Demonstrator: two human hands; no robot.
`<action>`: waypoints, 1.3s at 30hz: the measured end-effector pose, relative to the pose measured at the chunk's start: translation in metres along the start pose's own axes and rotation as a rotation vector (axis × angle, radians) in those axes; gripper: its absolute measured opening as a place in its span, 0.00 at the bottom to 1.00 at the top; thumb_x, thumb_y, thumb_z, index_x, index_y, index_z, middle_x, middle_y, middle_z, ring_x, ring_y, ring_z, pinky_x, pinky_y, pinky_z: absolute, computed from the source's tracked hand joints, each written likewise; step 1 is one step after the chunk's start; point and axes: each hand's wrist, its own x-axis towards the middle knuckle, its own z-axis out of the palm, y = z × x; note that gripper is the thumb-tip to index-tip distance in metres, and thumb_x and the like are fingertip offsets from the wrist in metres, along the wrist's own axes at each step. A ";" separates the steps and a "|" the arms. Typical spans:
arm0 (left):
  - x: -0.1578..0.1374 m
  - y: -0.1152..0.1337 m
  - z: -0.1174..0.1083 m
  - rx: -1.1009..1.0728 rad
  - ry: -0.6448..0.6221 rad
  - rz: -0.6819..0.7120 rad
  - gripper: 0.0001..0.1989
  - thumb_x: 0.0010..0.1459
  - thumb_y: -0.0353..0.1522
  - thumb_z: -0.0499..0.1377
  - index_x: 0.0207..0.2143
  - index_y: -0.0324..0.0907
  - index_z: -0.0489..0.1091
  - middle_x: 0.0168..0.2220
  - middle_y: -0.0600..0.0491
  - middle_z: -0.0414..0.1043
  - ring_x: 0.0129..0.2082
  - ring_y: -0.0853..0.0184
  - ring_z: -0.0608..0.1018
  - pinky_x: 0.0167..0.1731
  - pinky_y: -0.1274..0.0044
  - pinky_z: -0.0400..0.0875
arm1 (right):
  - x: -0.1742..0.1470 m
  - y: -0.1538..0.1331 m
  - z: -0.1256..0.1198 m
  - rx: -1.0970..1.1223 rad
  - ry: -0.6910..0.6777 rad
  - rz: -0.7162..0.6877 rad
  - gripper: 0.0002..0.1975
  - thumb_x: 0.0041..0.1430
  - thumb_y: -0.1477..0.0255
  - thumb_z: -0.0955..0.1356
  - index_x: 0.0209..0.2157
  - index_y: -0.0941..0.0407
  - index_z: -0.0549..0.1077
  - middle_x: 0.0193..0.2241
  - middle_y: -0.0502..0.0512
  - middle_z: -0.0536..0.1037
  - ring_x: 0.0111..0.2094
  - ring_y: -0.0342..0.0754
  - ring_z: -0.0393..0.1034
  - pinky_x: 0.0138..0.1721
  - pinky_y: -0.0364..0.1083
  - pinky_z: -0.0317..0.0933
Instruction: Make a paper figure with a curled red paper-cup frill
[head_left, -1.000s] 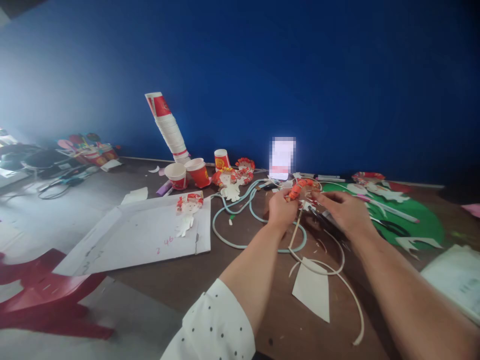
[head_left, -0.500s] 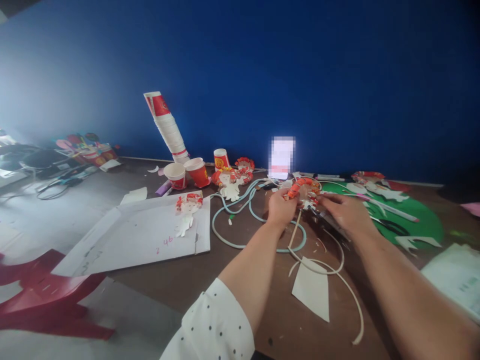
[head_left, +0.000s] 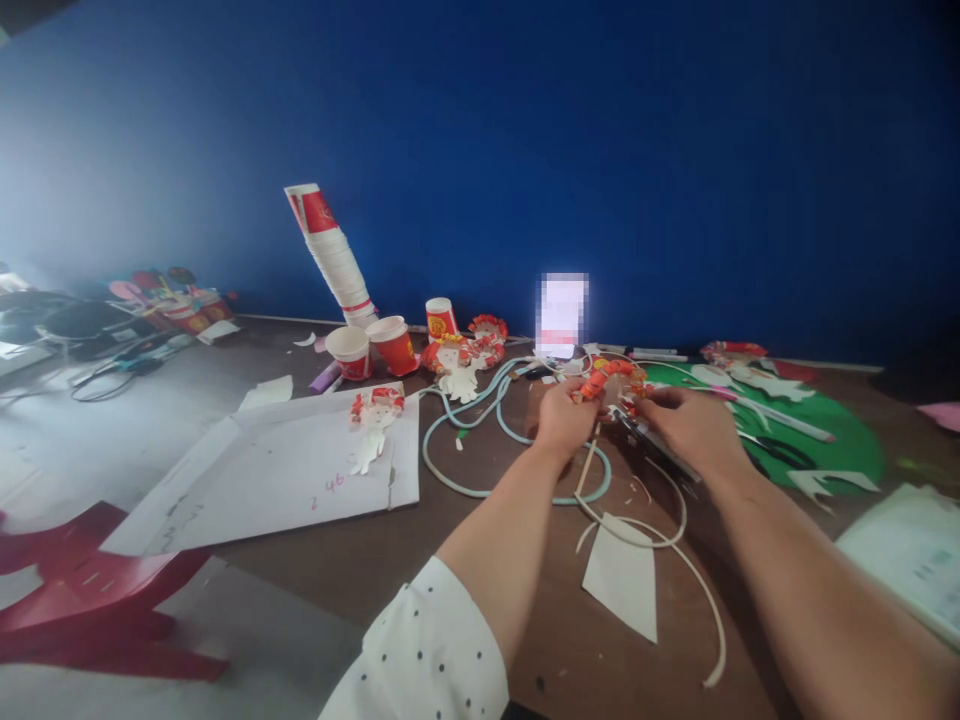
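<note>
My left hand [head_left: 566, 415] pinches the left side of a paper-cup doll [head_left: 609, 375] with a curled red-and-orange fringe, held just above the brown table. On the doll's other side, my right hand [head_left: 675, 415] has its fingertips closed at the fringe edge. A dark pen-like tool [head_left: 637, 435] lies below the doll, close under my right hand; its kind is hard to make out. Pale blue cable [head_left: 457, 488] loops to the left of my wrists. Beneath them lie a cream cord [head_left: 709, 605] and a white paper piece [head_left: 622, 580].
A leaning stack of paper cups [head_left: 341, 265] rises at the back left, near loose red cups [head_left: 394, 345] and finished-looking dolls [head_left: 456, 365]. Another doll lies on a white board [head_left: 262, 480]. At right, scissors [head_left: 784, 450] rest on a green disc [head_left: 847, 430]. A lit phone [head_left: 562, 310] stands behind.
The doll has tilted slightly and sits a touch lower between my hands. Both hands keep hold of it in almost the same place.
</note>
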 end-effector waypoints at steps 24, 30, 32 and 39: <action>0.000 0.001 -0.002 0.060 0.022 -0.009 0.02 0.50 0.29 0.59 0.29 0.39 0.71 0.20 0.56 0.68 0.24 0.68 0.76 0.26 0.79 0.71 | 0.001 0.002 -0.001 -0.045 -0.035 -0.022 0.15 0.50 0.61 0.66 0.32 0.55 0.79 0.29 0.58 0.80 0.36 0.57 0.73 0.35 0.49 0.61; 0.000 0.003 -0.001 0.004 0.017 -0.040 0.03 0.51 0.27 0.59 0.30 0.38 0.71 0.20 0.56 0.68 0.23 0.69 0.75 0.28 0.76 0.73 | -0.001 0.001 -0.001 0.166 -0.040 0.086 0.13 0.48 0.64 0.68 0.34 0.55 0.78 0.23 0.54 0.78 0.29 0.52 0.72 0.31 0.47 0.62; 0.001 0.002 -0.002 -0.006 0.005 -0.035 0.03 0.50 0.27 0.59 0.30 0.38 0.71 0.20 0.56 0.68 0.22 0.69 0.75 0.29 0.75 0.73 | -0.001 0.001 0.001 0.354 -0.053 0.175 0.12 0.46 0.66 0.69 0.33 0.55 0.78 0.23 0.53 0.78 0.25 0.48 0.71 0.26 0.45 0.62; 0.001 0.004 -0.003 0.001 -0.004 -0.045 0.02 0.51 0.28 0.59 0.30 0.38 0.71 0.19 0.56 0.68 0.22 0.68 0.75 0.31 0.73 0.73 | 0.002 0.004 0.010 0.874 -0.125 0.400 0.06 0.40 0.75 0.71 0.26 0.53 0.74 0.24 0.52 0.76 0.22 0.43 0.68 0.17 0.39 0.58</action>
